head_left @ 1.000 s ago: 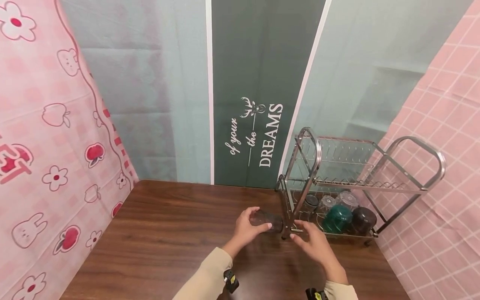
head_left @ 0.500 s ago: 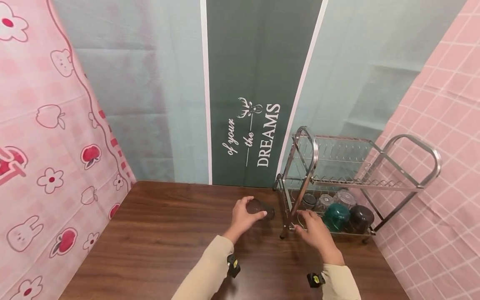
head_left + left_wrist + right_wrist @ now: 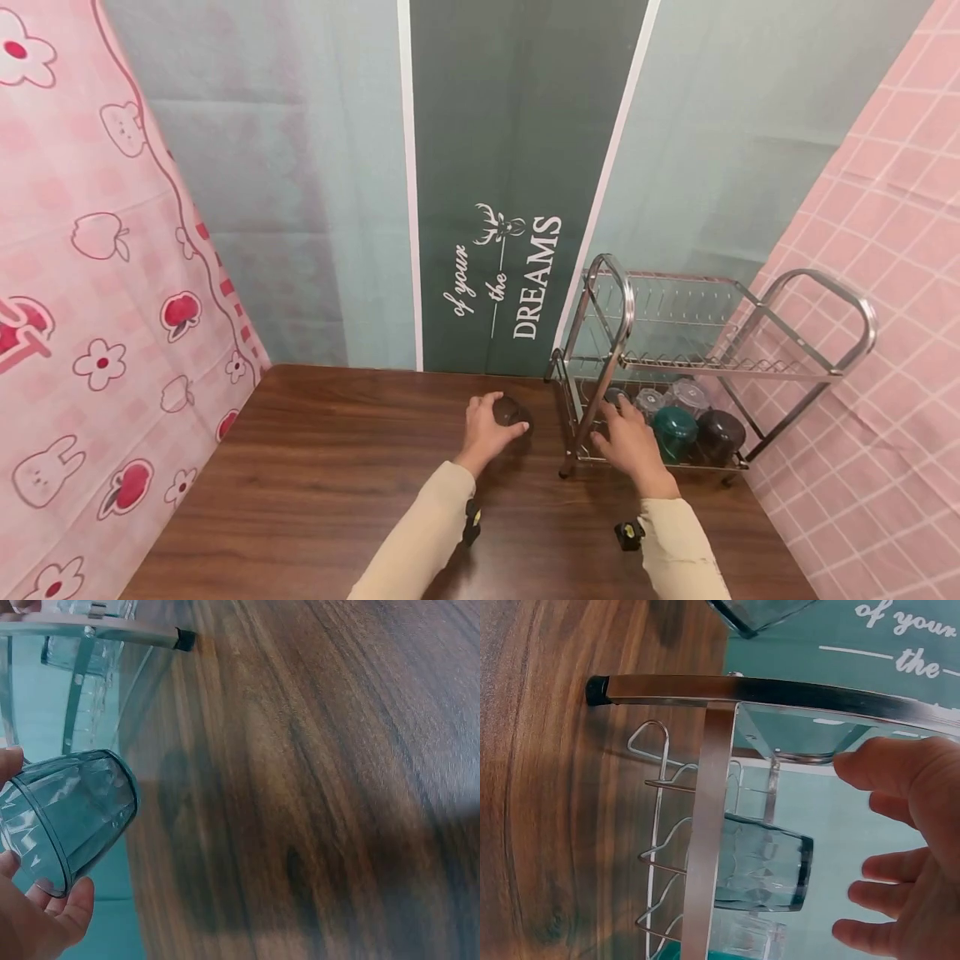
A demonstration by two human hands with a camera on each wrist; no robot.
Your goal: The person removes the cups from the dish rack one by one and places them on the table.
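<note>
A dark see-through glass (image 3: 507, 410) is gripped in my left hand (image 3: 483, 433), tilted, to the left of the metal dish rack (image 3: 621, 333). The left wrist view shows thumb and fingers around one end of this faceted glass (image 3: 75, 814), its other end pointing toward the table. My right hand (image 3: 632, 442) reaches in at the rack's left end with fingers spread and nothing between them. Close by its fingertips, in the right wrist view, a similar dark glass (image 3: 765, 862) stands upside down on the rack's lower tier.
Also on the lower tier are a teal cup (image 3: 675, 432), a dark brown cup (image 3: 722, 435) and clear glasses (image 3: 688, 397). The rack's front left leg (image 3: 585, 417) rises between my hands. A brown wooden table (image 3: 337, 467) meets a patterned curtain behind.
My left hand has drawn the glass leftward and back, away from the rack's leg. My right hand has shifted a little farther in over the lower tier.
</note>
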